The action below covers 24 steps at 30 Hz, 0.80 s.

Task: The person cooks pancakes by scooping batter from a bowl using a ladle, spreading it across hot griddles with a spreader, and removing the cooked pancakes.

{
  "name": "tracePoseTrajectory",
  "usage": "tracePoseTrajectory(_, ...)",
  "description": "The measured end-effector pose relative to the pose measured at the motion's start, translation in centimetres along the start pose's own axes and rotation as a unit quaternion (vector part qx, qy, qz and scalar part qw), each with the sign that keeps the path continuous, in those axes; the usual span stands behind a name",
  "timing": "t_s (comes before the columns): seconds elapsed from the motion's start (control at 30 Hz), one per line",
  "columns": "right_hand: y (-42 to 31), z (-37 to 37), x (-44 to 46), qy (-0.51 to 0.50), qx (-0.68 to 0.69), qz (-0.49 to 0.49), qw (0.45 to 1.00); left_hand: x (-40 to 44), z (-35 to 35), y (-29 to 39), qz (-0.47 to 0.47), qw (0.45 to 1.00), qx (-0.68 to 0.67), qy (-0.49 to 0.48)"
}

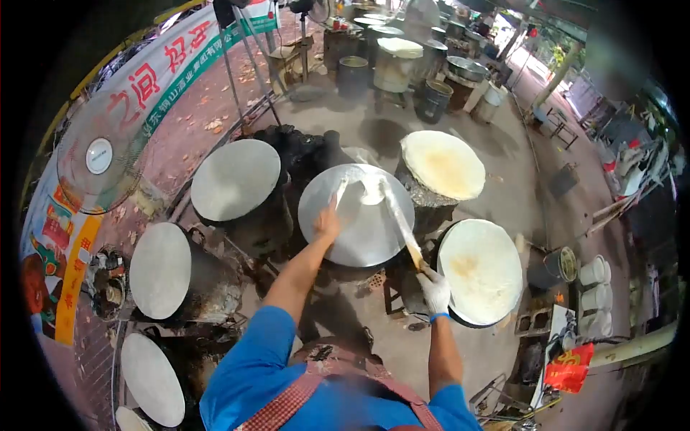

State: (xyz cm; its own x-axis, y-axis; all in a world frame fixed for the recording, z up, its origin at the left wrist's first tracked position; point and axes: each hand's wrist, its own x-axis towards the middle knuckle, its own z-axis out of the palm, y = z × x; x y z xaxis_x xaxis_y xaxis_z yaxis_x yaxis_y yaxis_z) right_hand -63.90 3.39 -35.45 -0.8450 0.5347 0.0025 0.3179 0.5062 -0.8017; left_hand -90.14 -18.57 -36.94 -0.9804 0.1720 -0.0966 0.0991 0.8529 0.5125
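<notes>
In front of me a round grey metal griddle (359,233) carries a wet white blob of batter (372,191) near its far edge. My right hand (435,289), in a white glove, grips the wooden end of a long stick (399,220). Batter coats the stick's far part, which reaches over the griddle to the blob. My bare left hand (328,223) is closed above the griddle's left side. From it a narrow whitish strip (341,191) points at the batter; whether this is a scraper I cannot tell.
Pale pancakes lie on a griddle at the far right (443,167) and one at the near right (480,267). Several pale round griddle tops (237,179) curve along the left. A fan (99,156) stands by a banner; white buckets (595,298) stand right.
</notes>
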Motion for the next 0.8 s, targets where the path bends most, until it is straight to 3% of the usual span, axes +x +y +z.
tracePoseTrajectory(0.03, -1.7, 0.9, -0.2, 0.032, 0.182, 0.05, 0.982, 0.3, -0.9, -0.5, 0.023, 0.998, 0.058, -0.014)
tracePoseTrajectory(0.07, -3.4, 1.8, -0.3, 0.08, 0.359, 0.087, 0.926, 1.1, -0.7, -0.8, 0.04, 0.997, 0.06, -0.011)
tracePoseTrajectory(0.13, -5.7, 5.6, 1.5, 0.088, 0.279, 0.13, 0.947, 2.1, 0.2, -1.4, 0.069, 0.995, 0.07, -0.005)
tracePoseTrajectory(0.17, -0.2, 8.7, 3.9, 0.004, 0.108, 0.087, 0.99, 2.4, 0.4, -0.9, 0.055, 0.998, 0.007, 0.003)
tracePoseTrajectory(0.2, -1.5, 8.4, 3.8, 0.045, -0.064, 0.016, 0.997, 3.1, -0.2, 0.0, 0.041, 0.998, -0.047, 0.013)
tracePoseTrajectory(0.27, -6.4, 4.7, 3.6, -0.043, -0.155, 0.135, 0.978, 4.1, -3.4, -0.7, 0.054, 0.983, -0.165, 0.054)
tracePoseTrajectory(0.3, -0.8, 6.7, 4.7, 0.051, -0.071, 0.065, 0.994, 3.6, -5.3, -1.2, 0.079, 0.966, -0.235, 0.078)
tracePoseTrajectory(0.33, 2.2, 8.9, 6.0, 0.049, 0.141, 0.131, 0.98, 2.9, -6.7, -1.4, 0.105, 0.94, -0.31, 0.096)
tracePoseTrajectory(0.4, 2.1, 14.6, 8.0, 0.122, 0.182, 0.037, 0.975, 0.5, -8.9, -3.6, 0.09, 0.927, -0.364, 0.024)
tracePoseTrajectory(0.47, -1.0, 12.0, 10.8, 0.078, -0.013, 0.02, 0.997, -1.3, -5.4, -10.4, 0.155, 0.942, -0.294, 0.041)
tracePoseTrajectory(0.53, -4.5, 11.3, 10.6, 0.006, -0.194, 0.008, 0.981, -6.9, -4.6, -14.7, 0.075, 0.946, -0.315, -0.028)
tracePoseTrajectory(0.57, -4.1, 9.9, 9.4, -0.027, 0.036, 0.08, 0.996, -10.1, -4.7, -16.5, 0.042, 0.944, -0.323, -0.054)
tracePoseTrajectory(0.63, -1.6, 8.3, 8.6, 0.004, 0.281, 0.063, 0.957, -13.7, -5.2, -18.8, 0.046, 0.955, -0.289, -0.041)
tracePoseTrajectory(0.67, -0.4, 10.6, 7.4, 0.071, 0.334, 0.106, 0.934, -14.6, -4.4, -20.3, 0.048, 0.968, -0.245, -0.026)
tracePoseTrajectory(0.73, -0.9, 17.0, 6.3, 0.11, 0.194, 0.055, 0.973, -15.3, -4.2, -20.9, 0.072, 0.961, -0.265, -0.018)
tracePoseTrajectory(0.8, -4.5, 15.6, 6.8, 0.026, 0.113, 0.058, 0.992, -16.3, -4.0, -20.8, 0.074, 0.963, -0.257, -0.013)
